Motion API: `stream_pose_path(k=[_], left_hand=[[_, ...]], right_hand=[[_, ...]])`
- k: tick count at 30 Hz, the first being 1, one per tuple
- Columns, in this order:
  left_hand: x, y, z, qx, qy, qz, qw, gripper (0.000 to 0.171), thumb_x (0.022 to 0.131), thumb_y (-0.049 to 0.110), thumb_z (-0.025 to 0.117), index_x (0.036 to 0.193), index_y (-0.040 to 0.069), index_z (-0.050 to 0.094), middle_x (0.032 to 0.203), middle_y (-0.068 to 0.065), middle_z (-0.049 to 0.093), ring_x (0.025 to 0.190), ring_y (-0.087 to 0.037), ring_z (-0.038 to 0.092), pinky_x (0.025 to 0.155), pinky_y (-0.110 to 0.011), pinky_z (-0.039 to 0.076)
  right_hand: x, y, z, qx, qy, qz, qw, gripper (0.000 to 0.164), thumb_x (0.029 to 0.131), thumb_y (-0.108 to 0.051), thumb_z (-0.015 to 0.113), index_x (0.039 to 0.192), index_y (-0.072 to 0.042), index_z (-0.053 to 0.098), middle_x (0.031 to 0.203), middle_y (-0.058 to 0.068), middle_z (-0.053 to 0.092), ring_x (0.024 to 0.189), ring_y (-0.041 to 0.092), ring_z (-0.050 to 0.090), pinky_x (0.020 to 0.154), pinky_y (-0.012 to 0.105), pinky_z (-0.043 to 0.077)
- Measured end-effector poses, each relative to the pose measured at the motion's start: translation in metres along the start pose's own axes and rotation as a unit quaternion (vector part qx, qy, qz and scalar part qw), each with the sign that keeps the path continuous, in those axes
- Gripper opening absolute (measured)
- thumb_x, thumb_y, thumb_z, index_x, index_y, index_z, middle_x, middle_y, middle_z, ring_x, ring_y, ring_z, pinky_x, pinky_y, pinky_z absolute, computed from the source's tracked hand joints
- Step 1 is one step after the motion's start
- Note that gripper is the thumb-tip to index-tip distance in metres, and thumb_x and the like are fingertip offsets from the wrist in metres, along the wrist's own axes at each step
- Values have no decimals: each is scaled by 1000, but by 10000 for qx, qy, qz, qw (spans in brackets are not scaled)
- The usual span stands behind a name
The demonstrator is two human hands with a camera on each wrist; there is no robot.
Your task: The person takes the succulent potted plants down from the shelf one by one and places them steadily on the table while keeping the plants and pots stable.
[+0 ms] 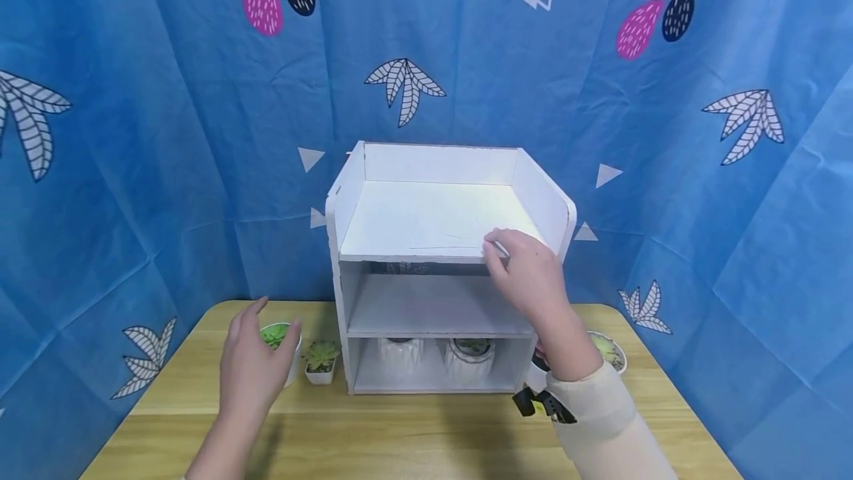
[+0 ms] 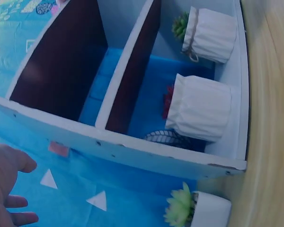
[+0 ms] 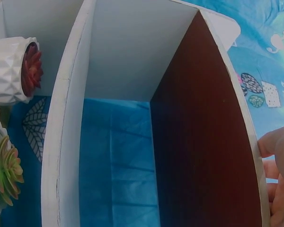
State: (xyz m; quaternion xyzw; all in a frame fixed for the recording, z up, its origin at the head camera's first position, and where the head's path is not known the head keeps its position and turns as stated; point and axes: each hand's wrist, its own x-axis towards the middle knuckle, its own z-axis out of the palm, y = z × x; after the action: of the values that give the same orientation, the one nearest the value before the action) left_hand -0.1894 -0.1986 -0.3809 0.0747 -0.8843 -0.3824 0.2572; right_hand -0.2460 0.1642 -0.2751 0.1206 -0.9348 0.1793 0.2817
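A white shelf unit (image 1: 440,306) stands upright on the wooden table, with an open top tray and two levels below. At the front edge of the top board (image 1: 426,252) is my right hand (image 1: 529,272), thumb and fingers loosely bent, a gap between them. The right wrist view has its thumb (image 3: 272,142) right at the board's edge. My left hand (image 1: 253,361) is raised left of the unit, fingers spread, holding nothing. It overlaps a green plant in a white pot (image 1: 275,333) in the head view. Two white pots (image 2: 201,106) (image 2: 213,35) with succulents occupy the bottom level.
A small succulent in a square white pot (image 1: 321,361) stands just left of the unit. Right of it are a round pot with a green plant (image 1: 609,350) and another pot partly behind my right forearm. A blue patterned cloth (image 1: 426,43) hangs behind the table (image 1: 373,432).
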Motion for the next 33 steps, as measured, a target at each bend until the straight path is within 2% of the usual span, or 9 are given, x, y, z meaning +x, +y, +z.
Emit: stream_pose_path(k=[9,16,23,28,33], left_hand=[[1,26,-2,-168,290,548,9979,59,97,28,63,146,0,45,151,-22,42,136,-47,38,105,-67,32],[1,39,-1,-262,593,1044,9924,54,96,23,67,140,-2,51,146,-21,47,133,-46,42,103,-66,35],[2,55,-5,-304,733,1443,9864,54,95,23,68,141,0,52,147,-17,48,134,-43,43,103,-66,35],[4,73,-6,-385,815,1878,9781,52,92,19,71,138,1,55,145,-15,50,134,-40,44,103,-65,37],[6,91,-4,-386,873,2421,9655,48,91,17,71,135,0,57,143,-16,53,133,-39,45,103,-64,38]], right_hand=[[0,2,1,-6,-4,50,10000,34,102,-37,52,120,-14,71,127,9,68,122,30,60,100,51,49],[0,1,1,2,-10,43,10000,35,102,-37,52,120,-14,71,127,9,68,122,29,60,101,51,49],[2,1,1,18,-13,48,10000,35,102,-37,51,121,-14,70,127,9,68,123,30,60,102,51,48],[2,1,1,23,-3,52,10000,35,102,-37,52,121,-14,70,128,9,67,124,30,59,102,51,47],[2,1,2,35,-24,77,10000,35,102,-37,52,121,-14,70,128,9,67,123,30,60,102,51,48]])
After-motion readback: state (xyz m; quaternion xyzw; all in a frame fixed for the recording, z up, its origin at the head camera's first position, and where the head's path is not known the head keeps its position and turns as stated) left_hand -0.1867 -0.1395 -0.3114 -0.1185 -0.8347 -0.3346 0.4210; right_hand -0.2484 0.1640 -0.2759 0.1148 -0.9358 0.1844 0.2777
